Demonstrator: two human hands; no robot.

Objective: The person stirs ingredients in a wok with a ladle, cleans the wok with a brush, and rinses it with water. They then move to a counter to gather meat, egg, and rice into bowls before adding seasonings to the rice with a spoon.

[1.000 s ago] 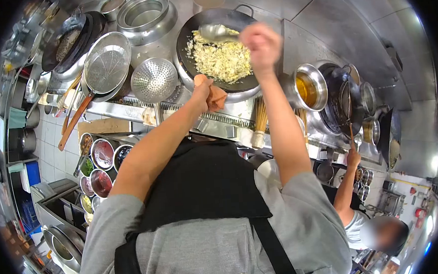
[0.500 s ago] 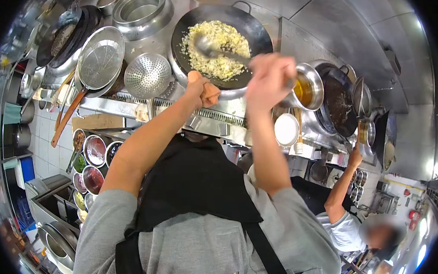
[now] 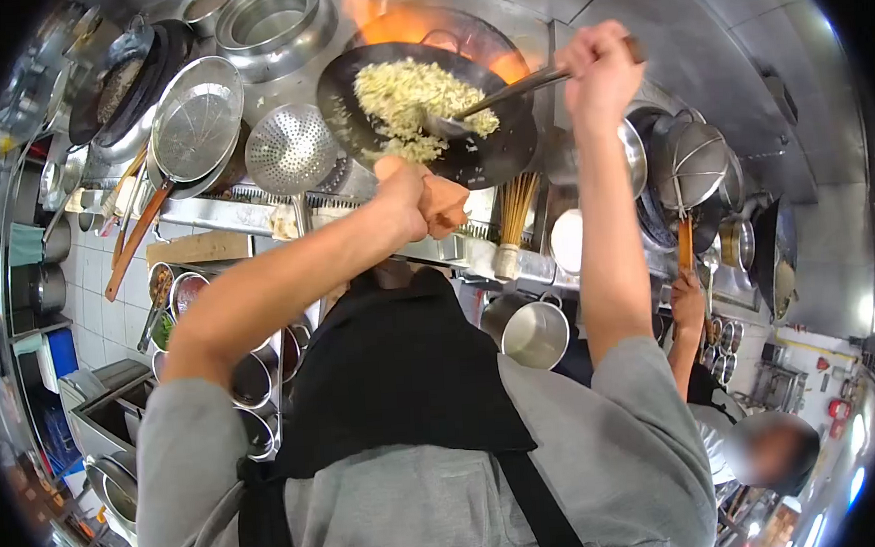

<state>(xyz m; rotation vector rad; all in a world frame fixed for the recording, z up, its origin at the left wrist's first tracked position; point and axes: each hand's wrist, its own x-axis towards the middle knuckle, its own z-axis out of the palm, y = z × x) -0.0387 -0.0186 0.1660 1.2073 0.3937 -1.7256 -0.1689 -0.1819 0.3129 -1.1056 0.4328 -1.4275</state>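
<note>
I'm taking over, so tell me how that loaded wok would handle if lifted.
The wok looks rigid and probably heavy, being broad and loaded. Its curved bowl may rock if pushed, and the loose food would likely slide.

- Left arm (image 3: pixel 288 278): bent at elbow, forearm angled inward; left hand (image 3: pixel 408 200) closed in a grip.
- Right arm (image 3: pixel 611 233): extended forward, near straight; right hand (image 3: pixel 602 68) clenched, farther forward than left.
</note>
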